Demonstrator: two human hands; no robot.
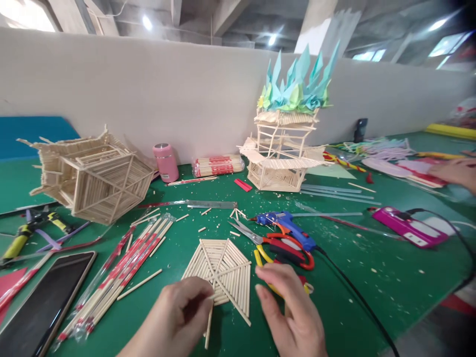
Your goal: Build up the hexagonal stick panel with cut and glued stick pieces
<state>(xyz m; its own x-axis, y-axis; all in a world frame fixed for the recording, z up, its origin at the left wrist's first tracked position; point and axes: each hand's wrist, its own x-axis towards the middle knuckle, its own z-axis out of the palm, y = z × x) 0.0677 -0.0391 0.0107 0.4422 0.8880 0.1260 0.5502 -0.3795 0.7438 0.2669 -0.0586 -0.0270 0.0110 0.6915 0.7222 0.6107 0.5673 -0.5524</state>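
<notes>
Left hand (178,317): grip pinched on thin stick (208,325) at near edge of hexagonal stick panel (219,271), flat on table (372,277). Right hand (290,310): open, empty, beside panel. Stick best kept parallel, flush with laid rows.

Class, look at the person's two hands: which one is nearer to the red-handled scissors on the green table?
Right. The right hand lies just below the red-handled scissors, almost touching the handles. The left hand is farther left, pinching a thin wooden stick at the stick panel.
</notes>
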